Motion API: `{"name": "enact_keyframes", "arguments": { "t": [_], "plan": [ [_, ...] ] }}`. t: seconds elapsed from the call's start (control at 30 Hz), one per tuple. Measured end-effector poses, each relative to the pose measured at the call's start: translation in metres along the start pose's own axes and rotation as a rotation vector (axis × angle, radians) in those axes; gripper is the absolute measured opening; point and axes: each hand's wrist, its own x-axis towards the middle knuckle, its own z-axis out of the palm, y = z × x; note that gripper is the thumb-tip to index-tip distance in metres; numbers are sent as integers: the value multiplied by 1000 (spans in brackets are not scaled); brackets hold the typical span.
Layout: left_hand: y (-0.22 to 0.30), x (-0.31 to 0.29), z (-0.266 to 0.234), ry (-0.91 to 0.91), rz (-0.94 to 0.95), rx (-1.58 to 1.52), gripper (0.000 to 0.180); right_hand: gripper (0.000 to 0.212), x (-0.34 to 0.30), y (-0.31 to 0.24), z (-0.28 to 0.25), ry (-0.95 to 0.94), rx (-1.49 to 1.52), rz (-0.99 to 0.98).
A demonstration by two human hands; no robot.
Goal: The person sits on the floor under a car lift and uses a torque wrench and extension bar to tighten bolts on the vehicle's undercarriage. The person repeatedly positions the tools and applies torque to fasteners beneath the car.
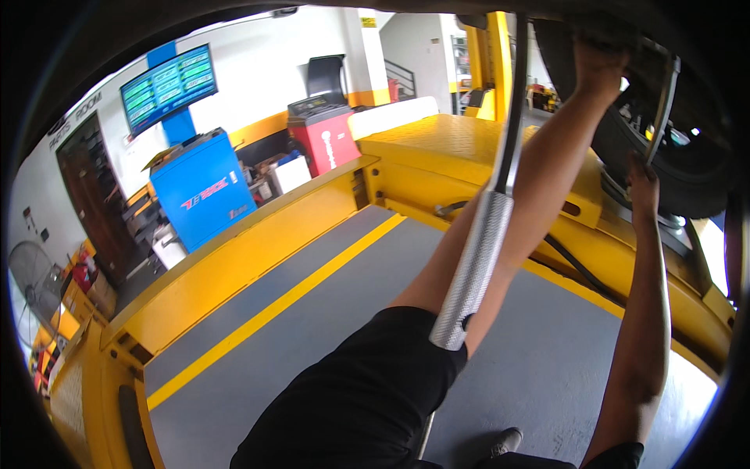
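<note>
My left hand [600, 66] is raised to the dark underside of a vehicle, beside a black tire [687, 184]. Its fingers are lost in shadow, so I cannot tell what they touch. Lower and to the right, my right hand [643, 186] is closed around the lower end of a slender silver metal bar [664, 105], which rises steeply in front of the wheel. Nearer to me, a long tool with a knurled silver handle [473, 273] and a dark shaft hangs down across my left forearm. Neither hand is on that handle; its upper end is out of sight.
Yellow lift beams [258, 258] frame the space around me, with a yellow platform [445, 148] by the wheel. Beyond stand a blue cabinet [199, 187], a red machine [324, 141], a wall screen [169, 87] and a fan [35, 273]. A yellow line [281, 309] crosses the grey floor.
</note>
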Motion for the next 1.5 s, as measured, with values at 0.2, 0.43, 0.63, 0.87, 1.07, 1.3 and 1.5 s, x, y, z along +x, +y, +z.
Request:
{"name": "enact_keyframes", "arguments": {
  "t": [0.2,0.43,0.63,0.87,1.07,1.3,1.5],
  "plan": [
    [25,4,-6,-153,137,371,58,44,23,40,-3,98,-162,47],
    [42,16,-9,-354,387,752,53,23,33,63,-13,87,-455,-365],
    [47,13,-19,-409,646,1124,54,31,25,50,-9,1,-427,49],
    [33,16,-22,-381,391,809,61,50,-3,18,-9,38,-335,49],
    [26,29,-27,-477,604,1053,65,55,-16,2,-13,23,-272,120],
    [46,26,-26,-380,-70,380,86,55,-32,-12,-11,-25,-309,128],
    [26,-3,-7,-435,-288,232,75,54,-50,-9,-54,23,-420,153]
  ]
}}
